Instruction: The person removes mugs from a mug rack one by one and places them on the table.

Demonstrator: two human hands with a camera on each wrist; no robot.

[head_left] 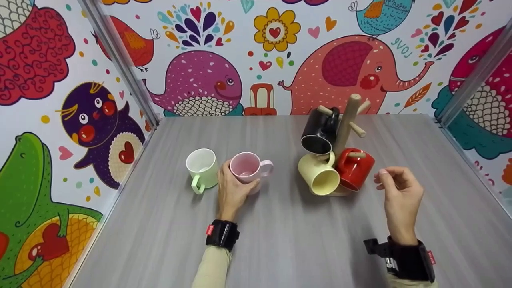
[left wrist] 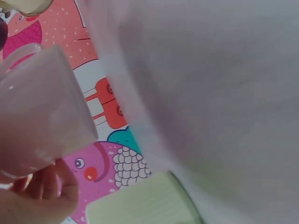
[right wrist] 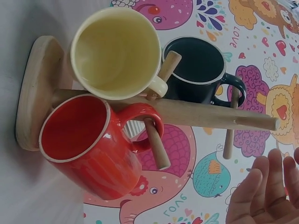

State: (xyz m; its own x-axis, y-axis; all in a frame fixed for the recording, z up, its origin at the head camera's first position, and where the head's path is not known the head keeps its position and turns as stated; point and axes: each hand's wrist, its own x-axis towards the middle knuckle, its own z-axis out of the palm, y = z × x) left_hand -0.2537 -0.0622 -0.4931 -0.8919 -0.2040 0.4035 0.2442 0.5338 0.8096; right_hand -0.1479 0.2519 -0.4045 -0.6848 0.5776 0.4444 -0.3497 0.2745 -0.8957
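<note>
A pink mug [head_left: 245, 163] is gripped round its body by my left hand [head_left: 231, 191], its mouth up and its handle pointing right. In the left wrist view the base of the pink mug [left wrist: 46, 107] shows a gap from the table. Just left of that hand, a light green mug [head_left: 207, 176] stands upright with its handle toward me. My right hand [head_left: 402, 196] hovers with loosely bent fingers and holds nothing, to the right of a wooden mug tree [head_left: 349, 120]. On its pegs hang a black mug [head_left: 316, 126], a yellow mug [head_left: 310, 172] and a red mug [head_left: 362, 170].
Bare wooden pegs [head_left: 357, 130] stick out near the top of the tree. The grey table [head_left: 280, 240] is bounded by printed walls [head_left: 264, 68] at the back and sides, with metal strips [head_left: 120, 60] at the corners.
</note>
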